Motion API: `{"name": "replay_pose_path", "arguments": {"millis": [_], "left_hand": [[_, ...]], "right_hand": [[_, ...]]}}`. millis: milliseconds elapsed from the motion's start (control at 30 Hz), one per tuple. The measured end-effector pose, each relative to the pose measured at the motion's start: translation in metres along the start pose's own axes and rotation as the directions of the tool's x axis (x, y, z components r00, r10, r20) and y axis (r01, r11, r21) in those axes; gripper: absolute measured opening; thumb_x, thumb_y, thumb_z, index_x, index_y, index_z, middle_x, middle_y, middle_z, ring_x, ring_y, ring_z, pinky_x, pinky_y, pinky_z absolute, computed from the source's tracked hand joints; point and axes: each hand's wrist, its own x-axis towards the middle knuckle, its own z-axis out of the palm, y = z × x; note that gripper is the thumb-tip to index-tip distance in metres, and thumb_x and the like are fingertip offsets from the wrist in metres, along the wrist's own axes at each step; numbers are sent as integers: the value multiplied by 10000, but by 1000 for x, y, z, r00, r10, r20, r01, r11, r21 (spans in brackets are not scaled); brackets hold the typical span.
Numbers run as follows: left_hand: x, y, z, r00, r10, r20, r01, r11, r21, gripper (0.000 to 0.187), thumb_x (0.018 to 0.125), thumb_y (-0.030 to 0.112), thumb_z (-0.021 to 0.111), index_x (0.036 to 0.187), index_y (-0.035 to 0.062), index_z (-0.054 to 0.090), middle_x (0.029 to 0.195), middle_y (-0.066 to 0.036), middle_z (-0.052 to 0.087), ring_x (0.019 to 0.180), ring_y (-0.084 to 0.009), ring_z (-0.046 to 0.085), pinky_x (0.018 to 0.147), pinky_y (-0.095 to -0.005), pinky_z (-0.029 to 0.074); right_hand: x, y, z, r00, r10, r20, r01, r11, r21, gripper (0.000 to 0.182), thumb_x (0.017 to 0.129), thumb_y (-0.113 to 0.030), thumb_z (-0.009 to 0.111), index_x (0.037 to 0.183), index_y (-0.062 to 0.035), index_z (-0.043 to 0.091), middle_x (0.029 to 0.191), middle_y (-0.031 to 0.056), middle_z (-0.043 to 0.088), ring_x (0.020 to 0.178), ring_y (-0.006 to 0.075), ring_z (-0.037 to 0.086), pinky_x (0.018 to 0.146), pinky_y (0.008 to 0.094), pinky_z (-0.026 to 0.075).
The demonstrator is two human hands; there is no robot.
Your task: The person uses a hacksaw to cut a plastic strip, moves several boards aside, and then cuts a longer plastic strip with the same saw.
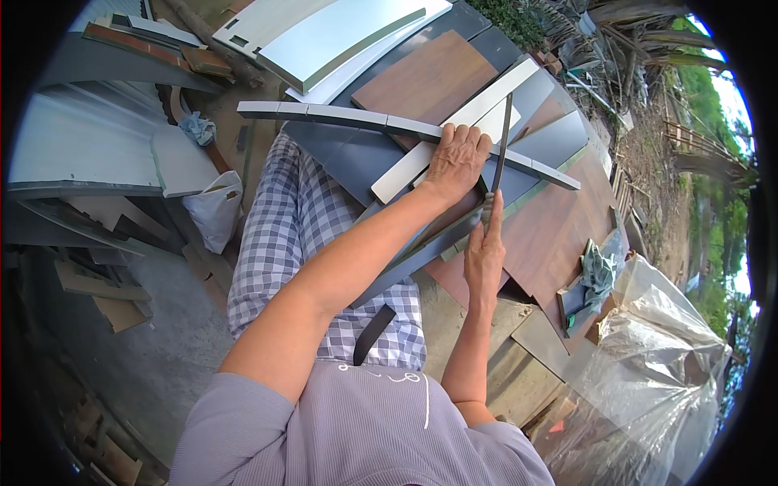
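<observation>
My left hand (458, 160) grips a long narrow strip (340, 116), dark grey on its side and pale along its top, with thin cross lines at intervals. The strip lies across a stack of panels, its right end (559, 176) reaching past my hand. In my right hand (485, 251) is a long, narrow, dark-bladed tool (504, 134), its handle in my closed fingers and one finger stretched along it. The blade points away from me and crosses the strip just right of my left hand. Cream boards (494, 105) lie beneath the strip.
Brown wood-grain panels (433, 77) and white panels (348, 40) are piled ahead. A white bag (217, 212) hangs at the left near a metal sheet (89, 142). Clear plastic sheeting (656, 356) covers something at the right, beside a bluish cloth (598, 271). Offcuts (105, 292) lie low at left.
</observation>
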Motion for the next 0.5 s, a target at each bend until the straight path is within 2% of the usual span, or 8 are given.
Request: {"name": "replay_pose_path", "arguments": {"millis": [67, 133, 200, 300, 367, 400, 467, 500], "left_hand": [[0, 0, 0, 1000, -3, 22, 3, 1000, -8, 101, 890, 170, 546, 965, 109, 515, 887, -55, 529, 904, -213, 501, 871, -379, 334], [0, 0, 0, 1000, -2, 26, 3, 1000, -1, 92, 887, 158, 542, 961, 109, 516, 888, -55, 531, 904, -212, 502, 873, -380, 334], [-1, 0, 0, 1000, 1, 29, -1, 1000, 6, 83, 884, 146, 537, 956, 110, 516, 889, -55, 533, 904, -212, 504, 875, -380, 333], [0, 0, -3, 1000, 4, 25, -4, 1000, 4, 76, 877, 130, 530, 948, 107, 518, 886, -58, 537, 903, -214, 509, 875, -380, 333], [0, 0, -2, 1000, 8, 29, -7, 1000, -18, 126, 828, 97, 512, 953, 97, 530, 899, -63, 528, 916, -206, 487, 897, -375, 321], [-1, 0, -2, 1000, 7, 26, -7, 1000, -14, 126, 828, 97, 512, 953, 97, 530, 899, -63, 528, 916, -206, 487, 897, -375, 321], [0, 0, -3, 999, 4, 37, -3, 1000, -11, 125, 829, 101, 513, 952, 97, 535, 901, -63, 530, 919, -206, 488, 906, -376, 319], [0, -1, -2, 999, 4, 33, -3, 1000, -7, 125, 829, 101, 513, 952, 97, 535, 901, -63, 530, 919, -206, 488, 906, -376, 319]], "right_hand": [[-28, 6, -3, 1000, 4, 10, -4, 1000, -12, 612, 968, -83, 421, 1529, -213, 213, 1117, 252, 646, 782, 385, 664, 703, 446, 478], [-54, 3, -7, 992, 108, 70, -110, 994, 26, 606, 972, -69, 408, 1524, -253, 241, 1228, 211, 614, 963, 296, 669, 809, 355, 498], [-60, 4, -9, 984, 152, 96, -153, 988, 5, 606, 971, -58, 407, 1525, -240, 243, 1279, 213, 587, 987, 296, 663, 821, 359, 496], [-41, 7, -7, 997, 64, 41, -66, 997, 48, 600, 971, -68, 412, 1523, -239, 251, 1289, 220, 580, 1026, 332, 656, 841, 378, 494], [-8, 4, -2, 994, -110, -22, 109, 993, -42, 616, 962, -74, 411, 1525, -226, 214, 1267, 254, 577, 936, 427, 649, 768, 467, 489], [8, -4, -2, 993, -115, -22, 114, 993, -40, 616, 962, -74, 411, 1525, -226, 214, 1267, 254, 577, 936, 427, 649, 768, 467, 489], [31, -23, -7, 997, 51, 59, -48, 997, -63, 601, 971, -100, 411, 1521, -245, 216, 1258, 256, 579, 977, 447, 627, 782, 480, 488], [35, -21, -6, 997, 46, 59, -43, 997, -61, 601, 971, -100, 411, 1521, -245, 216, 1258, 256, 579, 977, 447, 627, 782, 480, 488]]}}
